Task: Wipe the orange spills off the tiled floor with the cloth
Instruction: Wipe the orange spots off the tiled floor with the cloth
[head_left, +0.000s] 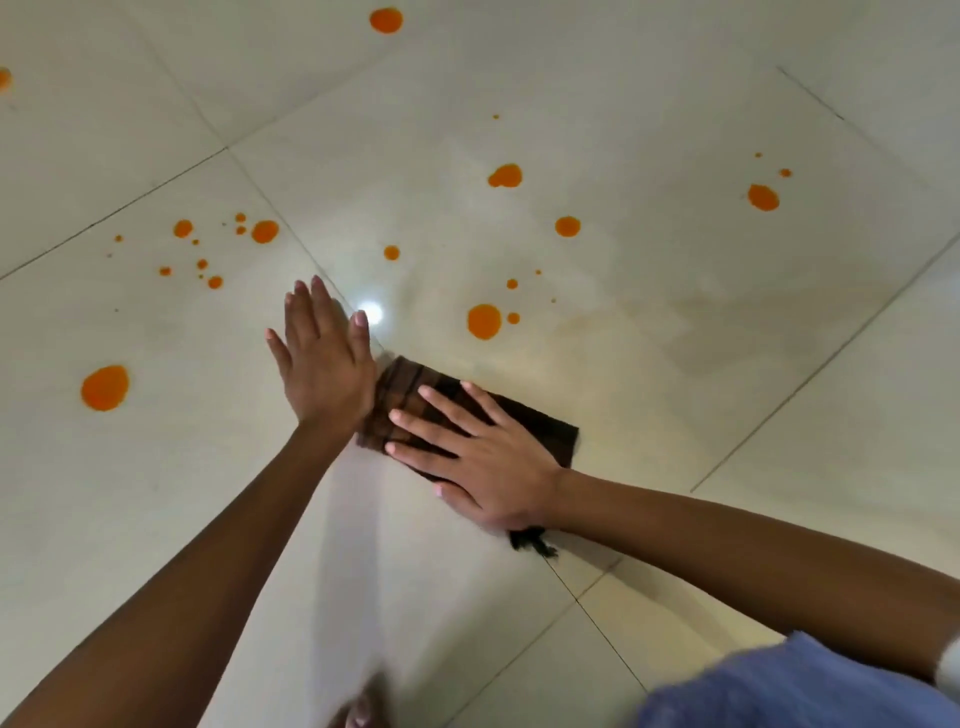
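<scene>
An indoor room, likely a home: glossy pale tiled floor (623, 364) with dark grout lines

Glossy floor tiles (675, 338); woven brown cloth (540, 421)

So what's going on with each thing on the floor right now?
Brown cloth: folded, flat on the floor, pinned under the right hand.
Right hand: open, palm pressing the cloth.
Left hand: open, flat, beside the cloth.
Orange spills: many, unwiped.
Tiled floor: glossy, spotted.
</scene>
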